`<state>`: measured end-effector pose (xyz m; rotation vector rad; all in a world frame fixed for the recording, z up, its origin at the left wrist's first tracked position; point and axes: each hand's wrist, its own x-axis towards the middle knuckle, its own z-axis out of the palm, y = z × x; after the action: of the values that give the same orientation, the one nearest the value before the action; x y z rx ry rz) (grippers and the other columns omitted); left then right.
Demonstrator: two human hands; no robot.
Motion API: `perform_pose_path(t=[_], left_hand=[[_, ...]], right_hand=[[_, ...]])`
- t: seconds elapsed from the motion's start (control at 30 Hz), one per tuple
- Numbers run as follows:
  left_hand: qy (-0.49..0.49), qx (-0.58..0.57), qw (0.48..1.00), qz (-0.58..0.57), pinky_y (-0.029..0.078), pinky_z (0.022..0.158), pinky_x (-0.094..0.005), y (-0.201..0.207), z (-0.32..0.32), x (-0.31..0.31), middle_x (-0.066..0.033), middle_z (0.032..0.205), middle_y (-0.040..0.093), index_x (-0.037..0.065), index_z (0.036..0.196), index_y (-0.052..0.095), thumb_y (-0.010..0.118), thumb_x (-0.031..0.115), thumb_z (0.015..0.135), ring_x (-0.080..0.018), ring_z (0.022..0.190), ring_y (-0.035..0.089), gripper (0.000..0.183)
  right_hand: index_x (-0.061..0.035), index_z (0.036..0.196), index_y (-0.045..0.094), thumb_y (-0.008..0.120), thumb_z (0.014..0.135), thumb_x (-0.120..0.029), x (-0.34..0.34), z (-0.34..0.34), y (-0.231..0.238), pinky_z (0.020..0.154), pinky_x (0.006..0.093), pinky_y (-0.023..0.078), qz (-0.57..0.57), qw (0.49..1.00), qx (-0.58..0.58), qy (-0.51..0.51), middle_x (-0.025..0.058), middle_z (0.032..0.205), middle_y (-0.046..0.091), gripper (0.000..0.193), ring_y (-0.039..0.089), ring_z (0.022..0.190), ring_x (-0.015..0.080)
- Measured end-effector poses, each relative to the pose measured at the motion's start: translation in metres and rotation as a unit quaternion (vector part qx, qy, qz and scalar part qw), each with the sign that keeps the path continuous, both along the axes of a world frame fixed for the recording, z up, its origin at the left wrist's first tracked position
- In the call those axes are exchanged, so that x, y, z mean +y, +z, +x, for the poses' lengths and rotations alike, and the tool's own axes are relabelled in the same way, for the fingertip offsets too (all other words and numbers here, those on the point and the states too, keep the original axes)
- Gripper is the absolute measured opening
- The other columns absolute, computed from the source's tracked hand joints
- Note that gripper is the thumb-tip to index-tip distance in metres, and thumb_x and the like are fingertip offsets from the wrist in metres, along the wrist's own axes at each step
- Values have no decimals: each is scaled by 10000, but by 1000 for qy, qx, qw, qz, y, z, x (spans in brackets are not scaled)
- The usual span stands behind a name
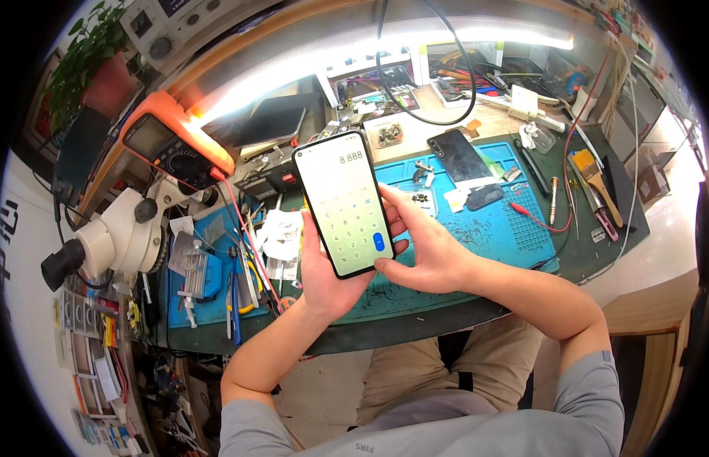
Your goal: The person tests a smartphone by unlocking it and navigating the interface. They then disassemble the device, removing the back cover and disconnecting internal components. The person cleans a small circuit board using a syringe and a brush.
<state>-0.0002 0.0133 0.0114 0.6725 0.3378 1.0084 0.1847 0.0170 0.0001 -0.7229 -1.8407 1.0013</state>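
Note:
A lit smartphone (343, 202) with a calculator on its pale green screen is held up over the bench, tilted a little to the left. My left hand (328, 286) wraps round its lower left side and bottom from underneath. On the other side my right hand (430, 251) grips the lower right edge, its thumb at the bottom right corner of the screen and its fingers behind. Beneath the hands lies a blue work mat (461, 282). A dark phone part (457, 156) rests at the mat's far edge, with a smaller black piece (485, 197) nearer.
An orange-cased multimeter (171, 145) and a white microscope (114, 236) stand at the left. Pliers and tweezers lie near a blue clamp (198, 274). To the right are a brush (594, 179), a screwdriver (553, 199) and a red probe lead. A black cable loop (474, 68) hangs at the back.

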Motion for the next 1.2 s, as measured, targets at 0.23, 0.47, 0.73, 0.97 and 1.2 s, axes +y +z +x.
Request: perform_pose_path(t=[0.23, 0.47, 0.73, 0.97, 1.2], left_hand=[[5, -19, 1000, -16, 425, 1083, -540, 1, 2, 0, -197, 1481, 495, 61, 1543, 354, 153, 749, 993, -386, 1323, 524, 903], [5, -26, 999, -17, 418, 1092, -545, 1, 1, -1, -189, 1477, 501, 65, 1535, 364, 161, 743, 997, -386, 1329, 520, 889], [1, 1, 1000, 0, 353, 1140, -559, 0, 0, -2, -130, 1452, 516, 122, 1508, 402, 220, 726, 1006, -334, 1357, 483, 806], [-5, -6, 1000, 0, 341, 1144, -568, -1, 0, -1, -130, 1449, 519, 129, 1507, 407, 222, 727, 1004, -330, 1356, 482, 803], [-8, 8, 1000, -12, 366, 1128, -555, 6, 3, -3, -166, 1462, 504, 105, 1539, 359, 211, 765, 981, -350, 1355, 482, 876]], right_hand=[[34, 1571, 191, 678, 810, -29, -1, 3, 3, 957, 365, 491, -7, 1000, -12, 2, 157, 1248, 534, 905, 579, 1045, 223], [20, 1578, 177, 663, 802, -16, -3, 3, 5, 899, 351, 507, -31, 999, -6, 13, 152, 1236, 534, 916, 577, 1041, 220], [-4, 1589, 151, 667, 789, -14, -8, -1, 8, 856, 334, 511, -43, 999, -6, -1, 137, 1252, 515, 952, 565, 1043, 213], [-30, 1593, 163, 655, 796, -7, -6, 0, 6, 815, 317, 507, -67, 998, 2, 8, 132, 1255, 517, 937, 565, 1042, 203], [-12, 1581, 179, 687, 812, -40, 1, 2, 3, 920, 378, 514, 44, 998, -17, -45, 178, 1360, 490, 922, 554, 1153, 255]])
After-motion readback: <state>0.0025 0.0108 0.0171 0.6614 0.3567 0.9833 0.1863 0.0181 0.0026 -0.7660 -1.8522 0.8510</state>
